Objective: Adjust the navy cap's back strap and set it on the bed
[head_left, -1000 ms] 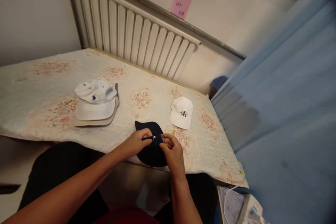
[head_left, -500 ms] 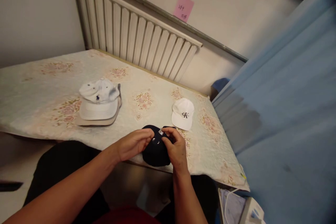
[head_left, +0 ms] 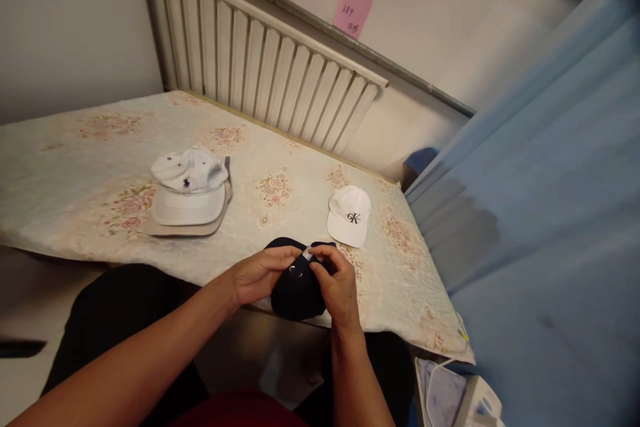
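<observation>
Holding a dark cap (head_left: 297, 293) at the near edge of the surface (head_left: 75, 167), its soft rounded crown bulging over that edge toward the body. Clasping the crown's left side with the left hand (head_left: 255, 275), fingers curled onto the cloth. Pinching the small shiny buckle (head_left: 306, 252) of the back strap between thumb and forefinger of the right hand (head_left: 337, 283), at the cap's far rim. Holding the strap's long axis left to right between both hands, the right nearer the buckle. Sharing the flowered, quilted surface with a logo cap (head_left: 350, 217) near the right edge and a white cap (head_left: 189, 177) stacked on a beige cap (head_left: 175, 228) toward the left.
</observation>
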A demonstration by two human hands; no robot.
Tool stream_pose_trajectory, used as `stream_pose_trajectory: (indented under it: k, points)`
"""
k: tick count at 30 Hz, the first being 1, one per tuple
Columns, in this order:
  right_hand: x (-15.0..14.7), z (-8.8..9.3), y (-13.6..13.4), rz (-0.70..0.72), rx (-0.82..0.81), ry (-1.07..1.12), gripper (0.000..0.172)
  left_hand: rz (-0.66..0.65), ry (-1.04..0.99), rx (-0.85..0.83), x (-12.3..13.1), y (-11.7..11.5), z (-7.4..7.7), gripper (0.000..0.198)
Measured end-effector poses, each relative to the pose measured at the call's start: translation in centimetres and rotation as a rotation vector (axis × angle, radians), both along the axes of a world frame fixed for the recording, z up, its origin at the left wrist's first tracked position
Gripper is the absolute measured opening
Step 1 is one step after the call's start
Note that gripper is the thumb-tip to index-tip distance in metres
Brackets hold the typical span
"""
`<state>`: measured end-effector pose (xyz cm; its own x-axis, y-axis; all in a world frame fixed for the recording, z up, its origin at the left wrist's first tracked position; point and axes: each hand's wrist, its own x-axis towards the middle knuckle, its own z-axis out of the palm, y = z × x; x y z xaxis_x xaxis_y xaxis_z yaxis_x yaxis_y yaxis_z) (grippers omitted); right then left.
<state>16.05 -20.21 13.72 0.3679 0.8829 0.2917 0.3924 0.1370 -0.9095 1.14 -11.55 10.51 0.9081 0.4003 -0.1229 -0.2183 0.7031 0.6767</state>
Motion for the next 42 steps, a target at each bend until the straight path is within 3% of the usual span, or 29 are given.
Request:
stream_pose_trajectory:
  k: [7, 17, 27, 36, 42]
  points:
    - [0.2, -0.8, -0.1, -0.035, 0.002, -0.039, 0.019, 0.071, 0.028, -0.063, 0.5, -0.4, -0.8, 0.042]
    - [-1.1, -1.0, -1.4, -0.248, 0.158, -0.273, 0.014, 0.193, 0.096, -0.163, 1.0, -0.9, -0.9, 0.034]
    - [-1.6, -2.2, -1.5, -0.129, 0.008, -0.289, 0.018, 0.248, 0.101, -0.158, 1.1, -1.2, -1.6, 0.032]
    - [-2.1, -2.4, -1.5, -0.112, 0.051, -0.421, 0.024, 0.279, 0.116, -0.103, 1.2, -1.5, -1.5, 0.032]
    - [-2.0, -2.4, -1.2, -0.149, 0.02, -0.41, 0.016, 0.301, 0.131, -0.062, 1.3, -1.6, -1.8, 0.03]
